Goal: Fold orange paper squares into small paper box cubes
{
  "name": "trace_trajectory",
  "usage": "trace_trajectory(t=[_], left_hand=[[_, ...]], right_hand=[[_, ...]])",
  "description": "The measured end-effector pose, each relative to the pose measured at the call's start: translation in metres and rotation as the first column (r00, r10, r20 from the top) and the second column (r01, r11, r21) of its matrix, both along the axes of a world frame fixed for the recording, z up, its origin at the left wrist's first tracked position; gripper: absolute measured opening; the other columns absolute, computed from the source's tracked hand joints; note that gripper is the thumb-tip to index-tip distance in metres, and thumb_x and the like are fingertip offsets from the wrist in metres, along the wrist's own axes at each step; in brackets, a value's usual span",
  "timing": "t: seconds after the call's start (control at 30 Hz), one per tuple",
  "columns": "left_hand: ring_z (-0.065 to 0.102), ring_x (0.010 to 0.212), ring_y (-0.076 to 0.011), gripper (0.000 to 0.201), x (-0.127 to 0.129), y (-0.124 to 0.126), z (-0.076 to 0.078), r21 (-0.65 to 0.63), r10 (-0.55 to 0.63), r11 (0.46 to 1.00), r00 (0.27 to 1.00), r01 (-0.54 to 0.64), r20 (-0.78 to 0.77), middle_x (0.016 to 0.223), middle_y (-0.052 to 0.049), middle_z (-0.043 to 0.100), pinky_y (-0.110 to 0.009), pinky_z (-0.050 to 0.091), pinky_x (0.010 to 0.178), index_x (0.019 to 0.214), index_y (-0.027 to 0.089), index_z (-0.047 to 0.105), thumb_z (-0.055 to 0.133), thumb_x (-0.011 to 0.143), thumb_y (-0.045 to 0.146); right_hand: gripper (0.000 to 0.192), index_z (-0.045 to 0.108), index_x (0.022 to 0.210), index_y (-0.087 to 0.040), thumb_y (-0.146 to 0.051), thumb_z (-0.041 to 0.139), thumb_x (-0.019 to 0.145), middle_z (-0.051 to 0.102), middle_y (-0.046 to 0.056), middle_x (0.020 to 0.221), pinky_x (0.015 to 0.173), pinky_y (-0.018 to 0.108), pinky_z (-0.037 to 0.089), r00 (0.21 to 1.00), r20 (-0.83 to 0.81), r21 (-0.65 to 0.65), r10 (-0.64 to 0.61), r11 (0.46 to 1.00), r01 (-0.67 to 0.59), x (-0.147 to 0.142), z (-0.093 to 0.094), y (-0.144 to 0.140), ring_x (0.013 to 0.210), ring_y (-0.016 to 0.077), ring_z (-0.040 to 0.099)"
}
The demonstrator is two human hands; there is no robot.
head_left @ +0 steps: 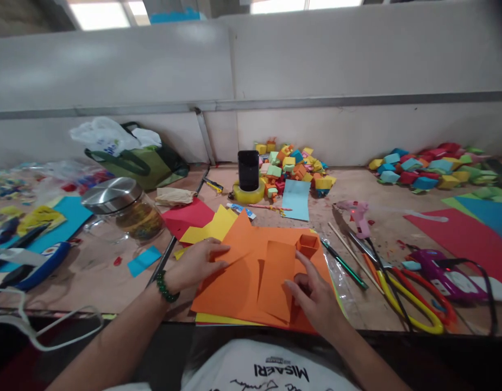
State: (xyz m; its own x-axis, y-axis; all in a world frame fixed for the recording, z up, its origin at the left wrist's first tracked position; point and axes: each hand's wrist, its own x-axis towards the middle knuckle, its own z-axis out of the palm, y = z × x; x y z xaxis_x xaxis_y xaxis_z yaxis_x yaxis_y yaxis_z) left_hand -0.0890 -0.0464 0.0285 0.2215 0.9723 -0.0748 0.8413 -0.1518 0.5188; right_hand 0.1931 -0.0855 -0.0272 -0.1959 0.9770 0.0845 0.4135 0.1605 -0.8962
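Orange paper sheets [234, 282] lie under both hands: left hand [198, 263] fingers flat together, right hand [316, 298] fingers spread, mid-fold; creasing seems next.

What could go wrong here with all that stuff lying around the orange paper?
The glue gun rests on the table with a red light showing, so it may be hot; a right hand reaching that way could get burned. The small orange box sits loose on the orange paper, so a tug by the left hand might tip it. The scissors lie near the table edge.
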Motion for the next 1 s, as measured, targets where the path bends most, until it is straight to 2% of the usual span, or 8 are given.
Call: trace_trajectory(t=[0.13, 0.33, 0.5, 0.63, 0.73, 0.8, 0.93, 1.0], left_hand=[[0.061, 0.094, -0.0227, 0.038, 0.01, -0.006, -0.009, 0.018, 0.038, 0.999, 0.998, -0.039, 0.058, 0.1, -0.009, 0.069, -0.035, 0.046, 0.087, 0.113, 0.019, 0.07, 0.052, 0.08, 0.026], [0.054, 0.078, -0.0162, 0.062, 0.038, -0.017, -0.013, 0.026, 0.136, 0.987, 0.899, -0.161, 0.416, 0.089, -0.003, 0.059, -0.03, 0.046, 0.075, 0.138, 0.016, 0.048, 0.055, 0.079, 0.033], [0.058, 0.082, -0.0175, 0.057, 0.062, -0.027, -0.016, -0.198, 0.184, 0.978, 0.745, -0.071, 0.641, 0.095, -0.005, 0.063, -0.027, 0.049, 0.071, 0.127, 0.019, 0.059, 0.059, 0.073, 0.037], [0.062, 0.084, -0.0217, 0.04, 0.07, -0.03, -0.021, -0.319, 0.246, 0.948, 0.672, -0.017, 0.698, 0.091, -0.006, 0.07, -0.028, 0.052, 0.069, 0.097, 0.02, 0.07, 0.049, 0.083, 0.05], [0.064, 0.088, -0.0252, 0.04, 0.073, -0.03, -0.02, -0.316, 0.223, 0.948, 0.668, 0.02, 0.711, 0.094, -0.009, 0.072, -0.031, 0.054, 0.072, 0.091, 0.017, 0.069, 0.067, 0.072, 0.053], [0.066, 0.092, -0.0277, 0.049, 0.074, -0.03, -0.017, -0.336, 0.247, 0.941, 0.602, 0.037, 0.759, 0.099, -0.01, 0.073, -0.033, 0.055, 0.075, 0.095, 0.015, 0.068, 0.077, 0.063, 0.05], [0.069, 0.087, -0.0258, 0.054, 0.069, -0.036, -0.008, -0.498, 0.455, 0.866, 0.352, 0.037, 0.818, 0.095, -0.008, 0.074, -0.035, 0.056, 0.077, 0.095, 0.017, 0.066, 0.086, 0.052, 0.044], [0.07, 0.082, -0.0235, 0.052, 0.064, -0.041, -0.006, -0.562, 0.526, 0.825, 0.283, 0.062, 0.802, 0.089, -0.006, 0.075, -0.033, 0.056, 0.076, 0.092, 0.017, 0.067, 0.088, 0.05, 0.039]], right_hand=[[0.061, 0.04, 0.137, -0.009, -0.042, 0.05, 0.087, 0.044, -0.009, 0.054, 0.051, 0.025, 0.04, 0.994, -0.108, -0.066, -0.011, 0.998, 0.004, -0.002, 0.002, 0.0, 0.048, 0.0122, 0.048], [0.078, 0.035, 0.138, -0.015, -0.055, 0.063, 0.076, 0.04, -0.012, 0.054, 0.046, 0.024, 0.042, 0.908, -0.41, -0.245, -0.091, 0.969, -0.013, -0.008, 0.016, -0.004, 0.044, 0.0111, 0.048], [0.078, 0.036, 0.137, -0.014, -0.048, 0.066, 0.073, 0.042, -0.012, 0.051, 0.047, 0.024, 0.044, 0.894, -0.44, -0.296, -0.085, 0.954, -0.055, -0.02, 0.025, -0.003, 0.043, 0.011, 0.049], [0.075, 0.033, 0.14, -0.012, -0.039, 0.063, 0.076, 0.046, -0.012, 0.051, 0.048, 0.023, 0.043, 0.921, -0.387, -0.289, -0.041, 0.954, -0.078, -0.028, 0.017, 0.001, 0.046, 0.0111, 0.05], [0.068, 0.034, 0.141, -0.015, -0.04, 0.059, 0.082, 0.053, -0.009, 0.057, 0.051, 0.025, 0.048, 0.913, -0.404, -0.236, 0.05, 0.959, -0.157, -0.026, 0.007, 0.001, 0.049, 0.0118, 0.054], [0.063, 0.034, 0.141, -0.017, -0.04, 0.056, 0.087, 0.058, -0.005, 0.064, 0.055, 0.026, 0.051, 0.921, -0.379, -0.161, 0.088, 0.974, -0.16, -0.02, 0.002, 0.0, 0.054, 0.0122, 0.058], [0.041, 0.048, 0.123, -0.018, -0.039, 0.054, 0.088, 0.064, 0.003, 0.084, 0.062, 0.027, 0.053, 0.971, -0.215, 0.075, -0.108, 0.989, 0.127, -0.003, 0.003, 0.0, 0.068, 0.0138, 0.061], [0.035, 0.053, 0.112, -0.019, -0.043, 0.055, 0.087, 0.064, 0.006, 0.093, 0.066, 0.028, 0.055, 0.963, -0.2, 0.097, -0.179, 0.975, 0.201, 0.002, 0.008, 0.002, 0.072, 0.0146, 0.063]])
